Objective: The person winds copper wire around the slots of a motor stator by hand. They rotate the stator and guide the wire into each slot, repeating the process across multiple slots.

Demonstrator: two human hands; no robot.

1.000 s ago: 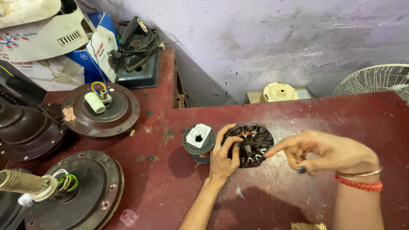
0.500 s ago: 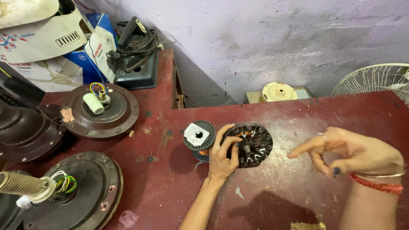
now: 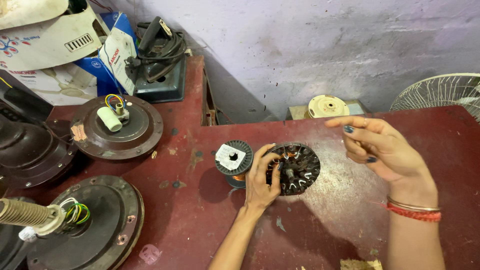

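The stator [image 3: 295, 167] is gripped at its left edge by the left hand [image 3: 261, 181], beside the wire spool [image 3: 233, 159]; the right hand [image 3: 382, 149] is held loosely open above bare table [image 3: 350, 230].

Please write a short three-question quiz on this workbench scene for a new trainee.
1. True or false: the left hand rests on the round slotted motor core.
2. What stands just left of that core? A) a spool with a white label B) a hammer C) a cup
3. Does the right hand touch the core?

Key: 1 true. 2 A. 3 No; it is raised above the red table, apart from the core, with fingers loosely spread.
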